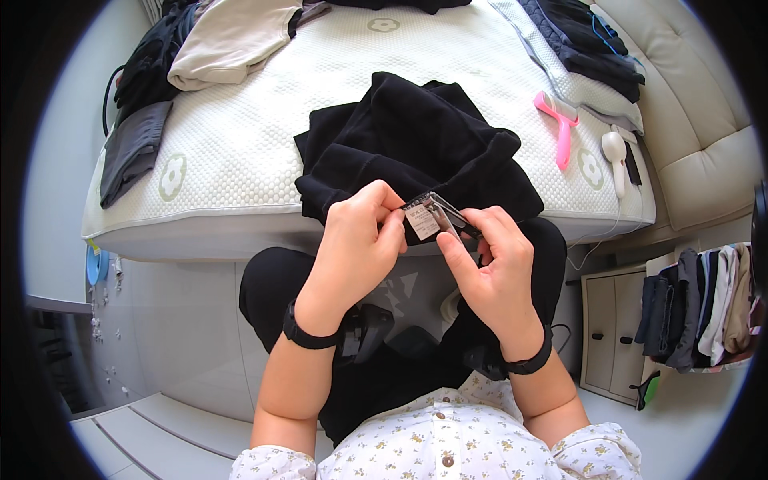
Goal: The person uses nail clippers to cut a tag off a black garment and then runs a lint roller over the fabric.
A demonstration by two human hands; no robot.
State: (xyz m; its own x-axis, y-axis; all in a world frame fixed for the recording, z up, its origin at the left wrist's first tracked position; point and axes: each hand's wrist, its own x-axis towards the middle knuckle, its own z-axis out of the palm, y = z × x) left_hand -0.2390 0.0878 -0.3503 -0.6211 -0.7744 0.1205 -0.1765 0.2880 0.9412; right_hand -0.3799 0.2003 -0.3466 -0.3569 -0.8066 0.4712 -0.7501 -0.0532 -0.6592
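A black garment (424, 128) lies heaped at the near edge of the bed, in front of my knees. Fingers of my left hand (360, 236) pinch its edge beside a small white label (422, 222) with fine print. My right hand (504, 256) closes its thumb and fingers on a small silver and dark tool (454, 216) that looks like a nail clipper. The tool's front end is right by the label; whether it touches the cloth is hard to see.
A pink lint roller (562, 132) and a white corded handheld device (614, 156) lie on the quilted white bed (240, 152). Beige (232, 44), grey (136, 152) and dark clothes (584, 48) surround the heap. Right of me, folded clothes (696, 308) stand by a cabinet (610, 336).
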